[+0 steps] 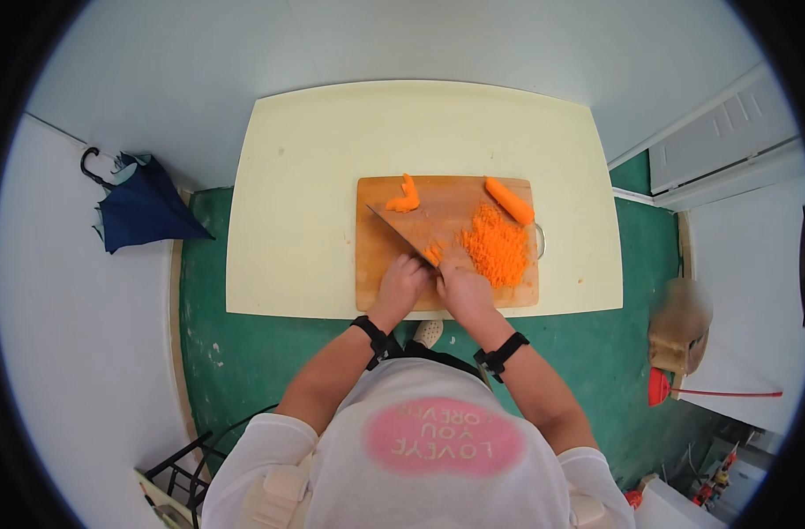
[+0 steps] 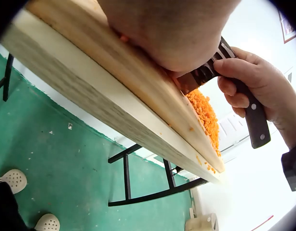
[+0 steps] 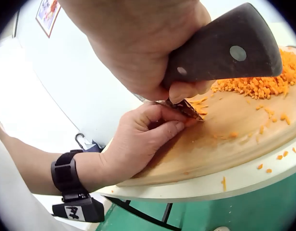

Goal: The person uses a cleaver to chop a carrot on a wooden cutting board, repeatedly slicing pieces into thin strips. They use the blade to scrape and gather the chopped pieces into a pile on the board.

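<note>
A dark-handled kitchen knife [image 3: 225, 50] is gripped by my right hand [image 1: 462, 286], its blade slanting toward the far left over the wooden cutting board [image 1: 374, 264]. My left hand [image 1: 404, 284] is at the near side of the blade; in the right wrist view its fingertips pinch a small carrot piece [image 3: 190, 122] against the board, mostly hidden by the fingers. Thin carrot strips [image 1: 433, 253] lie just beyond the blade. A heap of shredded carrot [image 1: 495, 247] covers the board's right side. Behind it rests a peeled carrot [image 1: 510, 201], and carrot offcuts [image 1: 404, 203] lie at the back left.
The board lies near the front edge of a pale yellow table [image 1: 296, 176], with a metal ring handle [image 1: 541, 240] at its right. Carrot crumbs [image 3: 268, 171] dot the table edge. A folded blue umbrella [image 1: 151, 203] hangs at the left wall.
</note>
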